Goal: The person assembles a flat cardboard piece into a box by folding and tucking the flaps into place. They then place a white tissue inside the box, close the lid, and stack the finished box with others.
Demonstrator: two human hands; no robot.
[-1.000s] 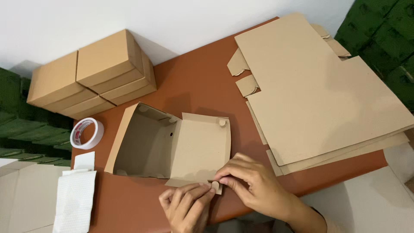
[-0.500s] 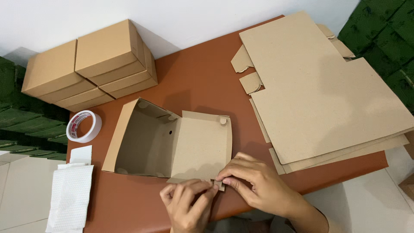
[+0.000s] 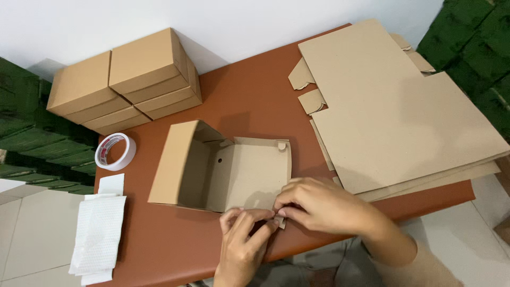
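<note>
Seen from above, a reddish-brown table (image 3: 239,101) holds a half-folded cardboard box (image 3: 223,167) lying near its front edge, one side wall standing up on the left and a flat panel stretching to the right. Both of the person's hands meet at the near right corner of that panel. The left hand (image 3: 241,244) comes up from the bottom of the view, its fingers curled and pinching a small cardboard tab (image 3: 278,221) at the corner. The right hand (image 3: 319,204) reaches in from the right, fingers bent and closed on the same tab, fingertips touching those of the left hand. To the right of the box, just beside it, lies a stack of large flat cardboard blanks (image 3: 404,106), spreading over the table's right side and past its edge. At the back left stand finished closed boxes (image 3: 127,79), stacked in two piles side by side. A roll of white tape (image 3: 115,151) lies near the left edge, between those boxes and a white folded cloth (image 3: 98,234) that hangs partly off the table's front left corner.
</note>
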